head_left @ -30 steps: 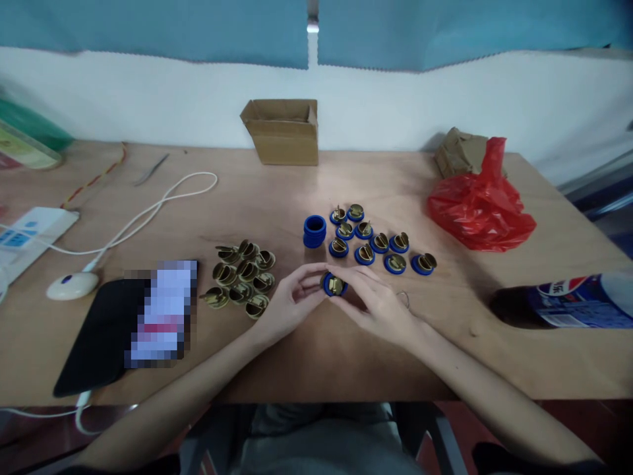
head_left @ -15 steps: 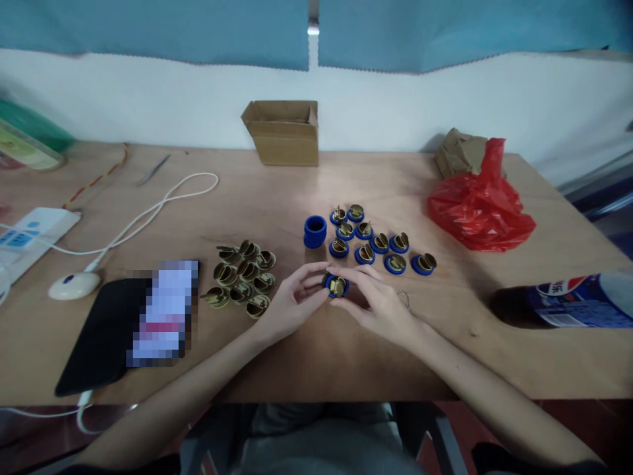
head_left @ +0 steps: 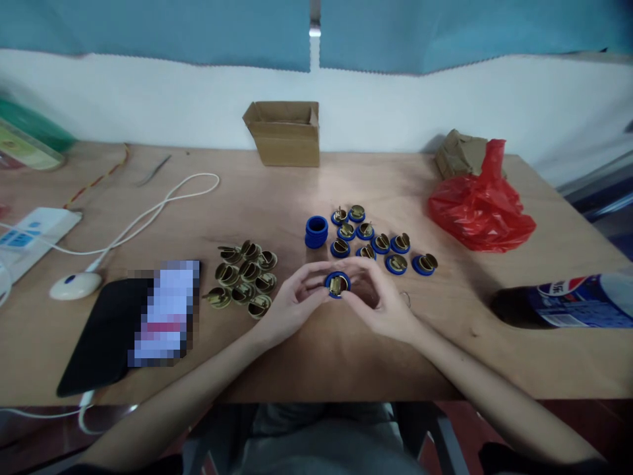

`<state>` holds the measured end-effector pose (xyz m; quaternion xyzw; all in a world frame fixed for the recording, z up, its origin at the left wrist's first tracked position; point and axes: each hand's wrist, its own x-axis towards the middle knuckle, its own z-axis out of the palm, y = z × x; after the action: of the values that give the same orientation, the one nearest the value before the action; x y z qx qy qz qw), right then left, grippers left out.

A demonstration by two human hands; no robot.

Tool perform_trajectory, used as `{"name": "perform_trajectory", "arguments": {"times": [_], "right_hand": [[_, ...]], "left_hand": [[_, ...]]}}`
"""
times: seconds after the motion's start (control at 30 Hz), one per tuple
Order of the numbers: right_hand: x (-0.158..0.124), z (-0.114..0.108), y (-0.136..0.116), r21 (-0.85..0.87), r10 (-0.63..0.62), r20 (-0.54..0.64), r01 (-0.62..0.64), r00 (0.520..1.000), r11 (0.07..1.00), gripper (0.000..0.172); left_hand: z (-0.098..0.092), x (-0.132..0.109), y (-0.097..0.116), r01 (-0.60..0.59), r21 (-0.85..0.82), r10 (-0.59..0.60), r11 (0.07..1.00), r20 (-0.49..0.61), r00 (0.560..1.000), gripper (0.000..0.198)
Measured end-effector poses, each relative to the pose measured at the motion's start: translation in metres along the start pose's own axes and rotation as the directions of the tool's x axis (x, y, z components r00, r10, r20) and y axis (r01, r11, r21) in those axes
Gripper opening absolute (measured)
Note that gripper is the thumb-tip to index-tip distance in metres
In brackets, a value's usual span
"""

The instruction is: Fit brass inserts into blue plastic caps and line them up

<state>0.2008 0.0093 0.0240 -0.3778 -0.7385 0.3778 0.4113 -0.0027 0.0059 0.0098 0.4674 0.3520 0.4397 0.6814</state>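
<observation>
Between my two hands is a round brass-coloured metal piece with a folding flap, seated in a blue ring [head_left: 337,285]. My left hand [head_left: 293,300] grips its left edge with thumb and fingers. On the other side, my right hand [head_left: 383,303] pinches the right edge, its fingers curved round the far side. Left of my hands lies a group of several loose brass-coloured round pieces [head_left: 248,271] without rings. Beyond my hands stands a short stack of blue rings [head_left: 316,232]. Several brass-coloured pieces in blue rings [head_left: 380,243] are spread to the right of that stack.
An open cardboard box [head_left: 289,138] stands by the wall. At right are a red plastic bag [head_left: 482,211], a crumpled brown paper package [head_left: 459,153] and a cola bottle [head_left: 564,300] on its side. Phones [head_left: 106,330], a white mouse [head_left: 75,285], cables and a power strip [head_left: 39,231] occupy the left.
The fingers of my right hand have drawn back from over the held piece, so more of its blue ring and brass inside shows. The other pieces have stayed in place.
</observation>
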Motion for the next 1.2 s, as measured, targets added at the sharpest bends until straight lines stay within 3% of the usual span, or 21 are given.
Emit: {"name": "perform_trajectory", "arguments": {"times": [0.13,0.27,0.5,0.83,1.07,1.2], "right_hand": [[0.003,-0.002,0.007,0.1,0.087,-0.048,-0.082,0.995,0.992,0.018],[0.005,-0.003,0.013,0.09,0.157,0.019,-0.158,0.987,0.983,0.008],[0.005,-0.006,0.01,-0.086,0.087,0.053,-0.082,0.995,0.993,0.015],[0.004,-0.005,0.008,-0.094,0.029,0.037,-0.025,0.999,0.995,0.015],[0.005,-0.004,0.013,-0.012,0.1,0.042,-0.099,0.994,0.995,0.017],[0.005,-0.005,0.017,0.006,0.116,0.042,-0.116,0.992,0.993,0.022]], "left_hand": [[0.001,-0.001,-0.003,0.004,0.017,-0.004,1.0,-0.019,1.0,0.035],[0.001,-0.002,-0.006,0.029,0.014,-0.028,0.999,-0.022,0.999,0.035],[-0.001,-0.001,-0.007,-0.036,0.047,0.035,0.998,0.016,0.999,0.031],[0.003,-0.005,-0.008,-0.149,0.123,0.149,0.981,0.011,0.989,0.025],[0.003,-0.006,-0.008,-0.127,0.103,0.127,0.987,0.002,0.992,0.026],[0.002,-0.005,-0.005,-0.047,0.037,0.046,0.998,0.021,0.999,0.028]]}}
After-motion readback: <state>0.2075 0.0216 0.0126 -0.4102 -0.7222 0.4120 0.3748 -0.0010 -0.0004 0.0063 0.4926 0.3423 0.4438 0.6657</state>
